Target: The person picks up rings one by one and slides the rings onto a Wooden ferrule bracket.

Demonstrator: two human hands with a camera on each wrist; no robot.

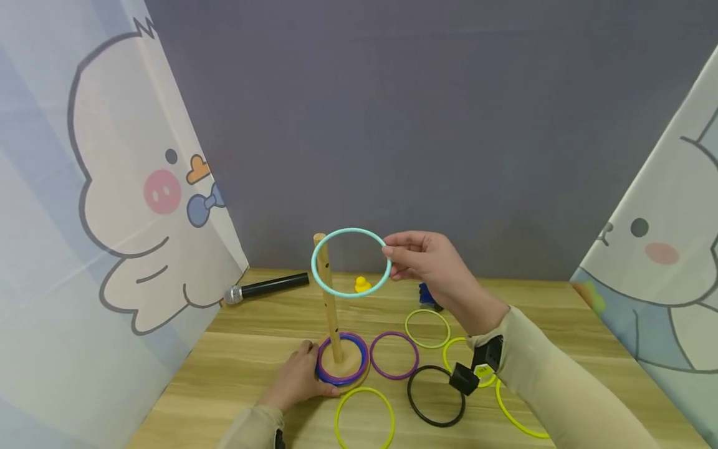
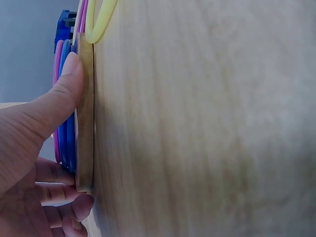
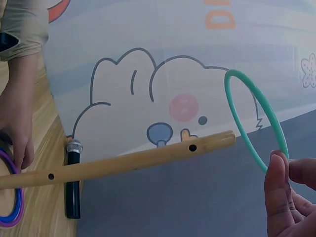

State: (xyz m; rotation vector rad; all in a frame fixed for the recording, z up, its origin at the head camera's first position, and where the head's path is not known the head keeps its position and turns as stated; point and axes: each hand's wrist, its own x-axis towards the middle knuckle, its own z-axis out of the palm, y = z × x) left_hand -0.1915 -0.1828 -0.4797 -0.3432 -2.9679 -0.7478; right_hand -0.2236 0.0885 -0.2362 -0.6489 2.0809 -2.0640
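Note:
My right hand (image 1: 423,259) pinches a pale turquoise ring (image 1: 352,230) between thumb and fingers, high above the table. In the head view the ring overlaps the upper part of a wooden peg (image 1: 331,308); the right wrist view shows the ring (image 3: 267,106) beyond the peg's tip (image 3: 224,140), not around it. The peg stands upright on a round wooden base (image 1: 351,356). Blue rings (image 2: 63,133) with a pinkish-purple ring (image 2: 56,143) on top lie around its foot. My left hand (image 1: 297,377) grips the base's edge, thumb on one side and fingers curled at the other.
Right of the base lie a purple ring (image 1: 417,358), a black ring (image 1: 409,398) and several yellow rings, one in front (image 1: 337,419). Farther back are a microphone (image 1: 275,285), a small yellow duck (image 1: 362,285) and a dark blue object (image 1: 427,294). Cloth walls enclose the table.

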